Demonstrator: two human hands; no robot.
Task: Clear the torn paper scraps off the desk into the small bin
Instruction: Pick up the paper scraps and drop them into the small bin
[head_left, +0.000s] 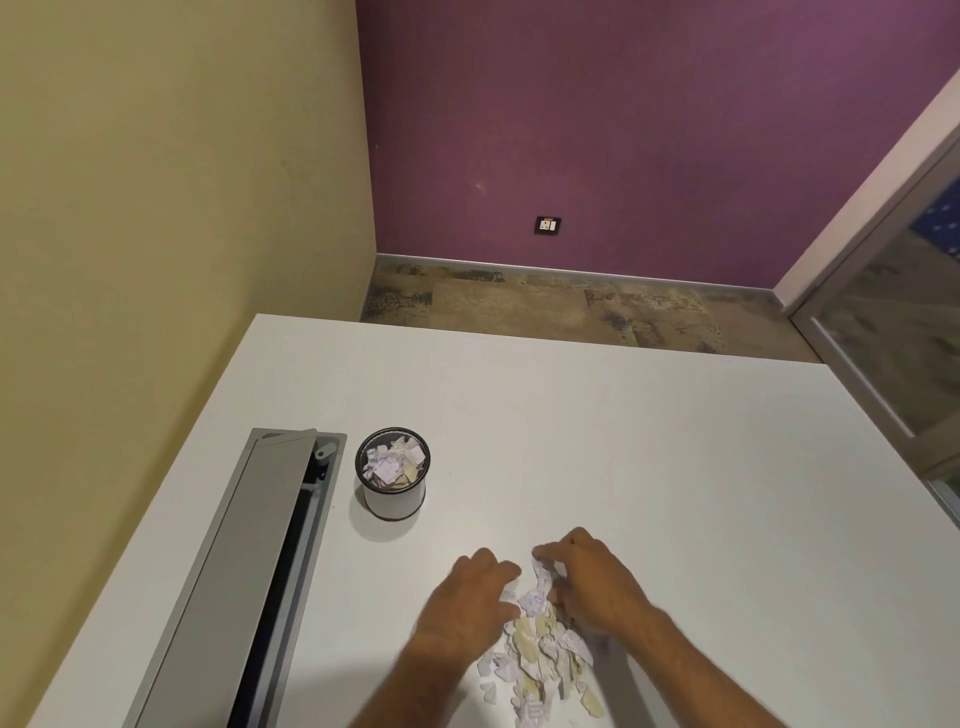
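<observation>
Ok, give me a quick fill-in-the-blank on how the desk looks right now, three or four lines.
1. The small bin already holds some torn ____.
2. The pile of scraps lies on the desk between the two ____.
3. The bin stands just right of the grey ____ tray set into the desk.
4. The wall with the socket is ____.

Missing words: paper; hands; cable; purple

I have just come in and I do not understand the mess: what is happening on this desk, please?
A person is clearing torn paper scraps from a white desk. Both hands are at the far end of the pile: the left hand and the right hand curl round scraps from either side, gathering them. The small bin stands beyond the hands, to the left, beside a grey cable tray, and already holds scraps up to its rim. Much of the pile is not yet cleared.
</observation>
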